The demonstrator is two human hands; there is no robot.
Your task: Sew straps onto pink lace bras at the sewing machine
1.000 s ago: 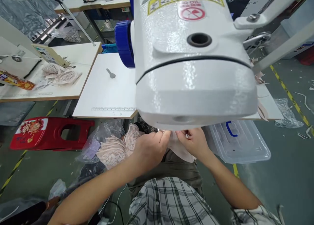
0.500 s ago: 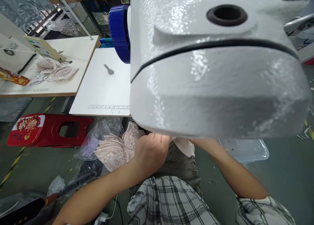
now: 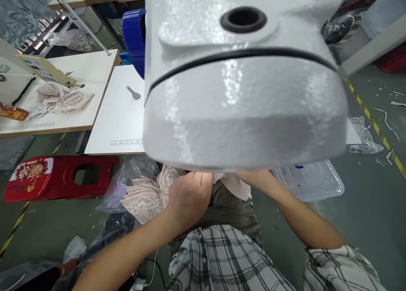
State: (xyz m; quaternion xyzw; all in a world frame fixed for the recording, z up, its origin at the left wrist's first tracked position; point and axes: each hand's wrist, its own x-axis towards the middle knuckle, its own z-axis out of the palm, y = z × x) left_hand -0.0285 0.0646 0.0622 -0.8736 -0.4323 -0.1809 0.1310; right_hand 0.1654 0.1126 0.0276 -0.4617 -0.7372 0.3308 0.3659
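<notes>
White table [image 3: 111, 117] is carrying a small grey tool [image 3: 133, 93]; red stool [image 3: 57, 179] is occupying green floor [image 3: 368, 210] at left. Pale pink cloth [image 3: 236, 187] is hanging between the hands, above the lap [image 3: 234, 217]. Left hand [image 3: 191, 198] is showing curled fingers; right hand [image 3: 257, 178] is lying mostly behind the white machine [image 3: 244, 113]. Grips: cannot tell.

The white machine head [image 3: 244, 113] now hides most of the right hand [image 3: 254, 178] — visible earlier.
</notes>
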